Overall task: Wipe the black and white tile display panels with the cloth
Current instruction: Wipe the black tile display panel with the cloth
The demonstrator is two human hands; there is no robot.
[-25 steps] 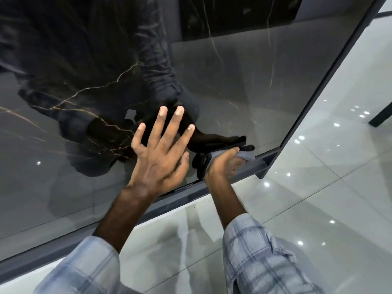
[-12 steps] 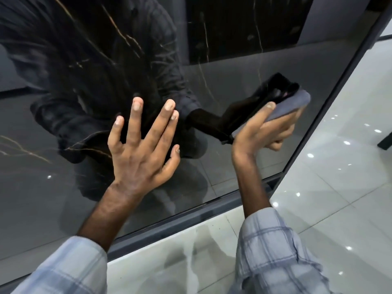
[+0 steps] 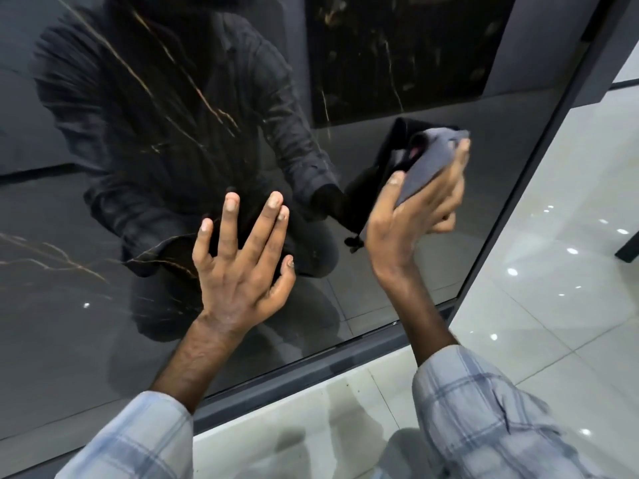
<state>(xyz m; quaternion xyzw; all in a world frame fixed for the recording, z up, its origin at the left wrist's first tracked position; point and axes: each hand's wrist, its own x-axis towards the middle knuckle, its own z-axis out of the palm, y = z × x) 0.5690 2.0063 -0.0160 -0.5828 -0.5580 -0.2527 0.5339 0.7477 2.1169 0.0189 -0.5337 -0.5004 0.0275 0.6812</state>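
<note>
A glossy black tile display panel [image 3: 103, 305] with thin gold veins fills the left and centre of the head view. It mirrors a crouched person. My left hand [image 3: 238, 267] lies flat on the panel with fingers spread. My right hand [image 3: 418, 209] grips a folded grey cloth [image 3: 432, 160] and presses it against the panel near its right edge, above the bottom frame. The cloth's far side is hidden by its dark reflection.
A dark metal frame [image 3: 311, 371] runs along the panel's bottom and up its right side. Shiny white floor tiles [image 3: 553, 305] with light spots lie to the right and below. A dark furniture leg [image 3: 627, 252] stands at the far right.
My right hand has carried the cloth from the panel's bottom right corner up along the right side. My left hand stayed flat on the panel.
</note>
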